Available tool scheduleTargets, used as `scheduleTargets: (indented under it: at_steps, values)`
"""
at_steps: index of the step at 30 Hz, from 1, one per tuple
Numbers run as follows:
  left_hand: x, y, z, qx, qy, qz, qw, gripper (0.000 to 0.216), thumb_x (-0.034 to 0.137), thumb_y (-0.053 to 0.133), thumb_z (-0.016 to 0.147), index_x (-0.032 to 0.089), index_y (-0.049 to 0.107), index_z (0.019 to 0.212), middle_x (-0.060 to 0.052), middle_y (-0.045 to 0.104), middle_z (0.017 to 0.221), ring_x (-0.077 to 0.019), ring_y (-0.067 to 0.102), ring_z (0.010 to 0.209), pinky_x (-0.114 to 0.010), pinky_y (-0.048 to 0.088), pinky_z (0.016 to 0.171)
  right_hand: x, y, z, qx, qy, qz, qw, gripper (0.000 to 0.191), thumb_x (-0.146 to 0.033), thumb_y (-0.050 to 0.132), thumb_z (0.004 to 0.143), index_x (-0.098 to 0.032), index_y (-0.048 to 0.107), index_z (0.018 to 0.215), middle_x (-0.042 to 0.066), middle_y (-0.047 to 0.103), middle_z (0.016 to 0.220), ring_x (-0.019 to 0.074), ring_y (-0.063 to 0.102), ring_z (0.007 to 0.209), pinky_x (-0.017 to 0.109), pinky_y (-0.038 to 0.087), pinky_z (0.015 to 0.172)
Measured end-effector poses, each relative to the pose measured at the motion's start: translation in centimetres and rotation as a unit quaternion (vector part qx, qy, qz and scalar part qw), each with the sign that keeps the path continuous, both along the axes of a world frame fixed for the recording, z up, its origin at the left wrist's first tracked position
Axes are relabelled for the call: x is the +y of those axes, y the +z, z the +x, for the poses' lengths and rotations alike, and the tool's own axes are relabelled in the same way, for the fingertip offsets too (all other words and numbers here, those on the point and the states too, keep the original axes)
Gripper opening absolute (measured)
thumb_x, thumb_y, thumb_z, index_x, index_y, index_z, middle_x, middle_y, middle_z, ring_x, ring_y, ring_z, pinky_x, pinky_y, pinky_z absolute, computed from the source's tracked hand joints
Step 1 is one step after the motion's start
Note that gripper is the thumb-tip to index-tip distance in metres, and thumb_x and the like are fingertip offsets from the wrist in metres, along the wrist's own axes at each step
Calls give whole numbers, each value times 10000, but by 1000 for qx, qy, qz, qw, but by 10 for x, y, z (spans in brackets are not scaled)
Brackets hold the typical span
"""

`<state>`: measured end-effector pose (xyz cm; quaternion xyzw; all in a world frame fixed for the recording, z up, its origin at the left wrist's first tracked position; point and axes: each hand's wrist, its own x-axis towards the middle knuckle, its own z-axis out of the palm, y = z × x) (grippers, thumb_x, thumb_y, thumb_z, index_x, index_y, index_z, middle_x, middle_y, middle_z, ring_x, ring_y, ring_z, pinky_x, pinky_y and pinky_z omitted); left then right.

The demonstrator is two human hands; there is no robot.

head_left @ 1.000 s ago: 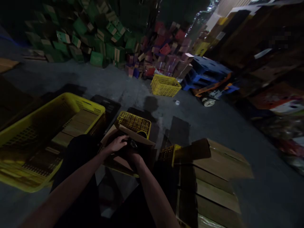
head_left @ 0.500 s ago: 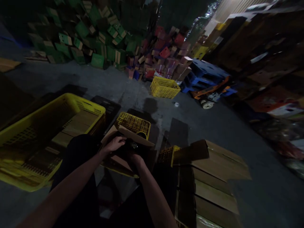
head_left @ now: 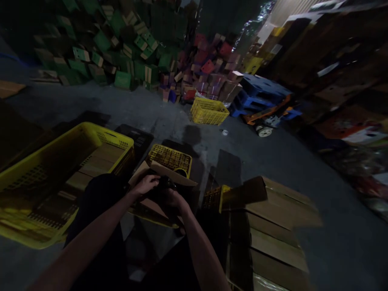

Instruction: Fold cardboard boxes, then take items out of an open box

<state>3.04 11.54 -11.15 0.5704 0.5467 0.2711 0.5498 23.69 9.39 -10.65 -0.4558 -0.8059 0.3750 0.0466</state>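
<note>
An open cardboard box (head_left: 173,173) with raised flaps rests on a yellow crate (head_left: 171,155) between my knees. My left hand (head_left: 147,186) is at the box's left side, its fingers curled over the dark contents. Over the opening, my right hand (head_left: 173,199) grips a dark, shiny object (head_left: 166,182). Its kind is too dark to make out. The fingertips of the right hand are largely hidden, and the inside of the box is in deep shadow.
On the left stands a large yellow crate (head_left: 117,139) with cardboard boxes (head_left: 104,155) inside. Several cardboard boxes (head_left: 275,238) are lined up at right. Farther off are another yellow crate (head_left: 209,112), blue pallets (head_left: 263,91), an orange pallet jack (head_left: 266,115) and heaped green boxes (head_left: 123,80).
My right hand has risen slightly, and the dark object now shows higher over the box opening. My left hand stays almost in place. The view has shifted a little.
</note>
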Motion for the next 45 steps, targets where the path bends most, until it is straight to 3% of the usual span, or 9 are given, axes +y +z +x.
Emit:
scheduleTargets:
  at_steps: [4, 10, 16, 23, 29, 33, 36, 40, 45]
  values:
    - [-3, 11, 1, -28, 1, -4, 1000, 531, 442, 600, 851, 152, 666, 1292, -120, 681, 1305, -288, 631, 1200, -371, 495, 1010, 1, 18, 21, 132, -37, -99, 986, 392, -317, 715, 822, -197, 713, 1195, 43, 758, 1085, 222, 691, 952, 302, 538, 823]
    - [-3, 33, 3, -150, -17, -66, 986, 643, 646, 503, 904, 214, 607, 1369, -86, 570, 1461, -287, 520, 1347, -376, 480, 1025, -2, 40, 32, 336, -225, -244, 881, 487, -492, 758, 789, -195, 715, 1172, 55, 743, 971, 190, 671, 858, 319, 527, 817]
    - [-5, 44, -1, -114, -94, -55, 987, 588, 591, 658, 832, 191, 689, 1262, -95, 720, 1234, -295, 647, 1156, -345, 510, 924, -4, 39, 32, 387, -323, -287, 815, 491, -573, 713, 796, -223, 695, 1140, 38, 708, 947, 167, 648, 727, 319, 560, 689]
    - [-3, 44, 0, -62, -112, 24, 992, 453, 488, 671, 833, 161, 754, 1136, -81, 764, 1103, -285, 682, 1063, -334, 498, 916, -7, 36, 30, 339, -318, -208, 860, 466, -542, 750, 785, -214, 719, 1115, 49, 727, 1104, 226, 647, 1040, 324, 508, 894]
    - [-2, 36, 1, -47, -108, 21, 993, 468, 475, 704, 788, 166, 751, 1136, -80, 760, 1115, -290, 676, 1075, -342, 495, 927, 2, 27, 38, 304, -322, -100, 891, 334, -454, 740, 732, -190, 696, 933, 8, 699, 840, 196, 627, 820, 292, 481, 759]
    - [2, 21, -2, -35, -49, 1, 998, 510, 497, 647, 808, 151, 723, 1175, -100, 753, 1101, -287, 688, 1033, -337, 534, 836, 7, 32, 53, 159, -294, 72, 940, 219, -372, 593, 803, -191, 671, 897, 24, 684, 844, 203, 608, 825, 305, 463, 773]
    - [4, 11, -3, -40, -8, -31, 999, 522, 462, 650, 792, 134, 702, 1193, -128, 737, 1127, -291, 687, 1046, -333, 551, 789, 1, 36, 58, -1, -251, 164, 954, 295, -249, 540, 835, -166, 645, 1098, 83, 705, 1006, 220, 631, 918, 312, 459, 840]
    - [3, 6, -3, -59, 5, -51, 997, 510, 439, 659, 782, 153, 697, 1203, -129, 718, 1191, -286, 676, 1092, -341, 555, 834, -10, 32, 49, -195, -159, 162, 954, 314, -114, 528, 843, -154, 655, 1128, 121, 714, 1066, 220, 644, 1008, 284, 449, 883]
    - [3, 2, -2, -56, 4, -59, 997, 535, 442, 656, 786, 161, 675, 1240, -130, 690, 1254, -282, 663, 1123, -350, 548, 870, -17, 19, 19, -234, -130, 156, 951, 250, -157, 464, 948, -163, 685, 1065, 140, 719, 1024, 235, 661, 998, 311, 456, 889]
